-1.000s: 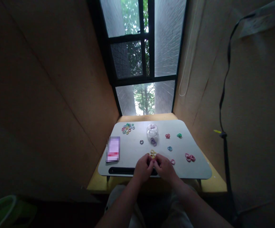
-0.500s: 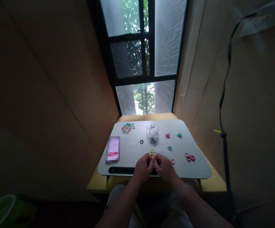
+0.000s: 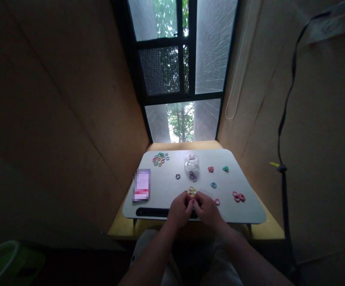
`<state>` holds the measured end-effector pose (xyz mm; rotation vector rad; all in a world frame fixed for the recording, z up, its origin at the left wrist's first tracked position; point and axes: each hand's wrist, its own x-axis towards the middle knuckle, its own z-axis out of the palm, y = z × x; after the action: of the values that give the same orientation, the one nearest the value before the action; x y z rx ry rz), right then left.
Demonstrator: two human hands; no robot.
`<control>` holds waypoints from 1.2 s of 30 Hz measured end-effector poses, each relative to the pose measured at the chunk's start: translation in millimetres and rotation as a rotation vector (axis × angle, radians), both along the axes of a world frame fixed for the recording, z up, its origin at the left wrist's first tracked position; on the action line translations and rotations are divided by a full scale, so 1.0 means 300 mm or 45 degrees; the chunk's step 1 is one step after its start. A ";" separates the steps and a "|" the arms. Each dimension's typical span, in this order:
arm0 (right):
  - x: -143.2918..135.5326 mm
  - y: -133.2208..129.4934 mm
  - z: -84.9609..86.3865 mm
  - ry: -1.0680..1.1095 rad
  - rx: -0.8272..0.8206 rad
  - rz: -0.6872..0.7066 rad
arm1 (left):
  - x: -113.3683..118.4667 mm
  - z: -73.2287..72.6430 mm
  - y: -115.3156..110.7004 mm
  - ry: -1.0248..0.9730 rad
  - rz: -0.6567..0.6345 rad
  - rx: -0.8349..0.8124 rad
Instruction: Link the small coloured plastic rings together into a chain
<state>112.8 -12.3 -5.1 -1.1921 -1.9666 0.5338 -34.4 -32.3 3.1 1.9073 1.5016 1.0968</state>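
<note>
My left hand (image 3: pixel 180 207) and my right hand (image 3: pixel 206 207) meet over the front of the white lap table (image 3: pixel 160 190), fingers pinched together tip to tip. Whatever they pinch is small and mostly hidden by the fingers. Right beyond the fingertips lie yellow rings (image 3: pixel 193 189) that look like small hair ties. A pink ring (image 3: pixel 216 201) lies beside my right hand. Farther back, purple rings (image 3: pixel 193 176) rest in front of a clear rounded jar (image 3: pixel 191 163). A dark grey ring (image 3: pixel 178 176) lies left of them, and blue rings (image 3: pixel 213 185) lie to the right.
A mixed pile of coloured rings (image 3: pixel 160 159) is at the back left, above a phone (image 3: pixel 141 185) with a lit screen. Red rings (image 3: pixel 211 169), green rings (image 3: pixel 225 169) and larger pink rings (image 3: pixel 239 196) sit on the right. A black slot (image 3: pixel 153 212) runs along the front edge.
The view has shifted very slightly. Both hands stay pinched together in the same place, and the rings lie as before.
</note>
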 end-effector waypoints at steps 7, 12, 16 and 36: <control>-0.002 0.000 0.002 0.007 -0.008 0.007 | -0.004 0.004 0.002 0.021 0.009 -0.016; -0.006 0.004 -0.005 -0.005 0.016 -0.004 | -0.004 -0.004 0.003 0.026 0.018 -0.016; -0.007 0.002 -0.005 -0.017 0.019 -0.022 | -0.003 -0.007 0.003 0.021 0.017 -0.005; 0.004 -0.012 0.009 -0.003 -0.015 0.009 | 0.006 0.008 -0.009 0.021 0.010 -0.011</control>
<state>114.0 -15.9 -2.4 -1.1936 -1.9726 0.5484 -32.5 -35.0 5.4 1.9110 1.5213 1.0785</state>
